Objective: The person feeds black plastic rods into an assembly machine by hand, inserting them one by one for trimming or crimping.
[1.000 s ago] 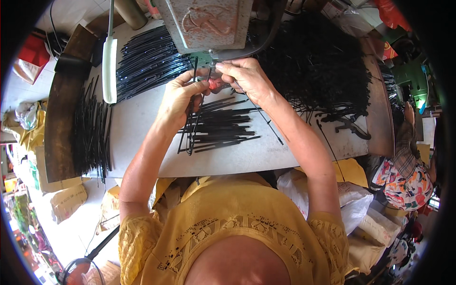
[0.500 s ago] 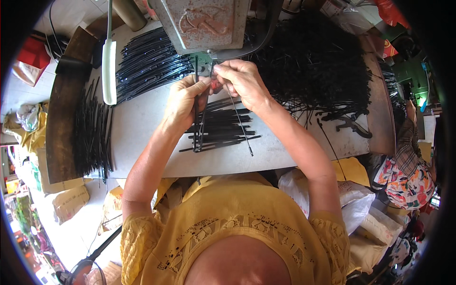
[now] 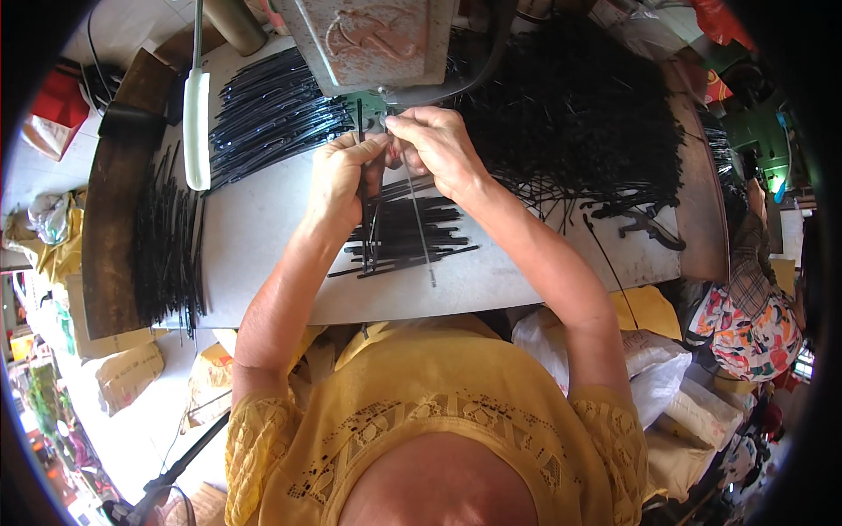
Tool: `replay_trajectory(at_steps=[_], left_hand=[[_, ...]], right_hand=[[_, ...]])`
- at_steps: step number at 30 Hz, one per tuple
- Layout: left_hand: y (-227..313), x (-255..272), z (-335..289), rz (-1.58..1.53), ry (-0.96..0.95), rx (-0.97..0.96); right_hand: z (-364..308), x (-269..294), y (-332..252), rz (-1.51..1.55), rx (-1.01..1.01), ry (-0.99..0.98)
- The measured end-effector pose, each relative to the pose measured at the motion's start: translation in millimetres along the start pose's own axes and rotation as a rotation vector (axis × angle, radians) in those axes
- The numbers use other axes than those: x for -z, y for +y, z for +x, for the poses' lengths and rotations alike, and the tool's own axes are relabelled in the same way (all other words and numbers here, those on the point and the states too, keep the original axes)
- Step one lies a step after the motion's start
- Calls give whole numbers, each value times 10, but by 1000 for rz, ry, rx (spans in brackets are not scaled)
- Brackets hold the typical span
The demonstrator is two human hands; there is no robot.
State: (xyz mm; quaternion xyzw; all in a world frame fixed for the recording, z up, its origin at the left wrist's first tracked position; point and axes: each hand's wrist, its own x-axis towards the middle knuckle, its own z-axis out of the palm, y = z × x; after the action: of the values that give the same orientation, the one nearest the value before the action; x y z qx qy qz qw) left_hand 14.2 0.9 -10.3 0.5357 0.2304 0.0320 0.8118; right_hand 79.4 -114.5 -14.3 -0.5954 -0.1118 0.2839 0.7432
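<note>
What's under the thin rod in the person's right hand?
Beneath the thin rod lie a loose pile of black rods and, past its near edge, pale tabletop. The right hand covers the rod's upper end; what lies behind there is hidden.

A head-worn fisheye looks down on the worktable [image 3: 254, 230] from near.

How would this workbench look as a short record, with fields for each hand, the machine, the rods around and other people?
Left hand: the left hand grips dark rods, near the right hand
Right hand: the right hand pinches near the upper end of a thin rod, which slants toward the person
Machine: grey metal machine head, just beyond the hands
Rods around: far-left bundle, left-edge bundle, central pile, large black heap at right
Surface: pale tabletop
Other people: person in patterned clothing, far right
</note>
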Motion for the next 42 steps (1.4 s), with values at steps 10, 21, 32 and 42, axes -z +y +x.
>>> replay_trajectory(at_steps=[10, 21, 32, 42], left_hand=[[95, 74, 3, 113, -28, 30], [607, 1051, -327, 1750, 144, -441], [24, 260, -231, 1548, -81, -702], [-188, 150, -72, 1560, -248, -611]], right_hand=[[-119, 485, -212, -683, 192, 35], [-238, 658, -393, -1185, 477, 287], [111, 476, -194, -1481, 452, 398], [145, 493, -174, -1034, 253, 550]])
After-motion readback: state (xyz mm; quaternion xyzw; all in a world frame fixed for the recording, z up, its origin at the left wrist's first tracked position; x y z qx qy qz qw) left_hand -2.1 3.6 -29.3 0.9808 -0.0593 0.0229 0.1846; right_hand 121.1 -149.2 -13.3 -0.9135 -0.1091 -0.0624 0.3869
